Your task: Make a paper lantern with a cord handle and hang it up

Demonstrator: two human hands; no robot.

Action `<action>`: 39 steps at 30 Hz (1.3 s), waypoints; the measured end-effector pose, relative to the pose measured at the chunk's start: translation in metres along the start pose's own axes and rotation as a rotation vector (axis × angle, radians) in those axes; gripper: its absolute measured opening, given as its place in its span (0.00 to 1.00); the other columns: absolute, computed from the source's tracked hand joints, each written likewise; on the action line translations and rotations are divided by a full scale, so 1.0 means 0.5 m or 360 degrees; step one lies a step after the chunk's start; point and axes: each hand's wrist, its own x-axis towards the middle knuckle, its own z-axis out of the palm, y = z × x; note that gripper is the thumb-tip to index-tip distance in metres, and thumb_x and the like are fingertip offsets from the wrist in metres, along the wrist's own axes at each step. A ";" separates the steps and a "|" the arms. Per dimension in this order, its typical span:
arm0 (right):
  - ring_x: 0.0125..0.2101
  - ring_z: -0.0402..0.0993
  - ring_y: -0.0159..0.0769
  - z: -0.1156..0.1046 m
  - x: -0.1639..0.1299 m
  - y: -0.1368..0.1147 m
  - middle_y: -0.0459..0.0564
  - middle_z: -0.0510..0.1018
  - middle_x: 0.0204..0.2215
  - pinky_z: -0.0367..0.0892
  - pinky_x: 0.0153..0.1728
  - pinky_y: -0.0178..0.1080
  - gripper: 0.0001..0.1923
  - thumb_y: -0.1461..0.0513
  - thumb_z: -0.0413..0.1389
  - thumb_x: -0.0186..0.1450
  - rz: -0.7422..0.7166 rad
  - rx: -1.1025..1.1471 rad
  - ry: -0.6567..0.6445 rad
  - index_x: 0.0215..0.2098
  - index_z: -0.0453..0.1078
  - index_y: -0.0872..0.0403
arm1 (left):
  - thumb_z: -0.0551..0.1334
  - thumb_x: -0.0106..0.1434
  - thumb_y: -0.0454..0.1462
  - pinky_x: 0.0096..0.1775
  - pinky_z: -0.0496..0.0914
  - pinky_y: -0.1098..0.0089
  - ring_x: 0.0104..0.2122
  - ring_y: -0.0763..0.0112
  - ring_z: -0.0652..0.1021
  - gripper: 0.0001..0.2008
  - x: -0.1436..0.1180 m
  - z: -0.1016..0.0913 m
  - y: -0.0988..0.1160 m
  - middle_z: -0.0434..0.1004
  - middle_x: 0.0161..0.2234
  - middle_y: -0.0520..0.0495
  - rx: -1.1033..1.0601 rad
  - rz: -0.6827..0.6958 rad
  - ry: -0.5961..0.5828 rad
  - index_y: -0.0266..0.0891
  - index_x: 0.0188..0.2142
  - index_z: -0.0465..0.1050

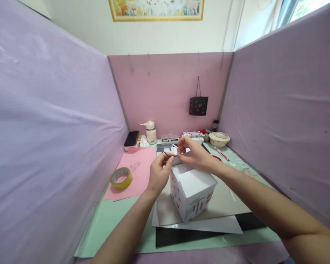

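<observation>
**Asker:** Head view: what were the hands busy with?

**Describer:** Both hands met above the far top edge of a white paper box (192, 192) printed with red bars. The left hand (158, 175), at eleven o'clock from the box, had its fingers (167, 158) pinched shut on a thin dark cord (165, 153). The right hand (194, 154), at twelve o'clock, had its fingers closed on a small pale flap; I could not tell exactly what it was.

**Asker:** Which step, would you judge?

**Describer:** It looked like fitting the cord at the box's top edge; that would call for a steady, fine pinch.

**Asker:** And around it?

**Describer:** The box stood on stacked grey, white and black sheets (222, 220) on the mint-green table (110, 220). A glossy yellow tape roll (121, 178) lay on matte pink paper (139, 165) at nine o'clock.
</observation>
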 end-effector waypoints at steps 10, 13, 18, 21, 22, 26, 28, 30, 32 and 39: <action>0.30 0.68 0.33 0.000 0.001 0.001 0.42 0.73 0.29 0.64 0.36 0.38 0.14 0.67 0.54 0.57 0.0005 -0.0017 0.0010 0.39 0.57 0.49 | 0.64 0.60 0.39 0.41 0.72 0.68 0.38 0.66 0.79 0.06 0.003 0.003 0.001 0.81 0.36 0.46 -0.0114 -0.0032 0.0037 0.39 0.34 0.78; 0.30 0.67 0.33 -0.001 0.000 0.000 0.42 0.73 0.29 0.64 0.35 0.37 0.13 0.67 0.54 0.57 0.0004 -0.0005 0.0013 0.39 0.57 0.49 | 0.63 0.60 0.39 0.41 0.72 0.68 0.38 0.66 0.79 0.07 0.003 0.002 0.007 0.81 0.35 0.47 -0.0117 -0.0052 0.0030 0.39 0.34 0.78; 0.31 0.69 0.34 0.000 -0.001 -0.001 0.42 0.74 0.29 0.64 0.36 0.38 0.13 0.67 0.54 0.57 0.0004 0.0000 0.0004 0.39 0.57 0.49 | 0.62 0.62 0.41 0.38 0.71 0.71 0.34 0.68 0.78 0.09 0.004 0.002 0.012 0.80 0.32 0.49 -0.0078 -0.0039 0.0060 0.39 0.33 0.78; 0.32 0.70 0.34 -0.002 -0.001 -0.003 0.43 0.74 0.30 0.64 0.38 0.39 0.15 0.67 0.54 0.56 -0.0013 0.0005 -0.0024 0.39 0.57 0.49 | 0.63 0.62 0.42 0.37 0.70 0.72 0.34 0.69 0.77 0.09 0.003 0.004 0.009 0.79 0.31 0.50 -0.0063 -0.0031 0.0085 0.39 0.32 0.77; 0.33 0.69 0.35 -0.002 -0.001 -0.004 0.43 0.75 0.31 0.64 0.38 0.39 0.15 0.68 0.54 0.56 -0.0024 0.0001 -0.0036 0.40 0.57 0.49 | 0.63 0.62 0.42 0.37 0.70 0.72 0.34 0.69 0.77 0.09 0.002 0.004 0.009 0.79 0.32 0.49 -0.0061 -0.0029 0.0091 0.39 0.32 0.77; 0.33 0.67 0.35 -0.007 -0.002 -0.006 0.44 0.74 0.32 0.64 0.38 0.39 0.17 0.68 0.55 0.54 -0.0050 -0.0030 -0.0056 0.39 0.57 0.49 | 0.62 0.63 0.41 0.39 0.71 0.71 0.36 0.68 0.77 0.09 -0.003 0.005 0.009 0.80 0.33 0.49 -0.0069 -0.0016 0.0101 0.39 0.32 0.77; 0.33 0.66 0.35 -0.008 -0.002 -0.006 0.44 0.74 0.32 0.63 0.38 0.40 0.16 0.68 0.55 0.55 -0.0046 -0.0037 -0.0055 0.39 0.57 0.49 | 0.62 0.63 0.40 0.40 0.71 0.70 0.37 0.67 0.78 0.08 -0.006 0.005 0.009 0.80 0.34 0.48 -0.0083 -0.0002 0.0095 0.39 0.33 0.77; 0.33 0.66 0.35 -0.008 -0.003 -0.005 0.44 0.74 0.32 0.63 0.38 0.40 0.16 0.68 0.55 0.55 -0.0041 -0.0038 -0.0056 0.39 0.58 0.49 | 0.62 0.63 0.39 0.41 0.72 0.69 0.38 0.66 0.79 0.07 -0.007 0.005 0.009 0.81 0.35 0.47 -0.0101 0.0015 0.0082 0.39 0.34 0.77; 0.34 0.66 0.35 -0.007 -0.003 -0.005 0.44 0.74 0.32 0.62 0.39 0.40 0.16 0.68 0.55 0.55 -0.0036 -0.0039 -0.0059 0.39 0.57 0.49 | 0.62 0.62 0.38 0.41 0.72 0.69 0.38 0.67 0.79 0.06 -0.007 0.006 0.007 0.81 0.35 0.47 -0.0110 0.0030 0.0071 0.39 0.35 0.77; 0.33 0.66 0.35 -0.005 -0.002 -0.006 0.43 0.74 0.31 0.62 0.40 0.40 0.15 0.67 0.55 0.56 -0.0017 -0.0039 -0.0041 0.39 0.57 0.49 | 0.62 0.63 0.38 0.42 0.72 0.69 0.38 0.67 0.79 0.06 -0.006 0.006 -0.001 0.81 0.35 0.47 -0.0083 0.0078 0.0090 0.39 0.35 0.77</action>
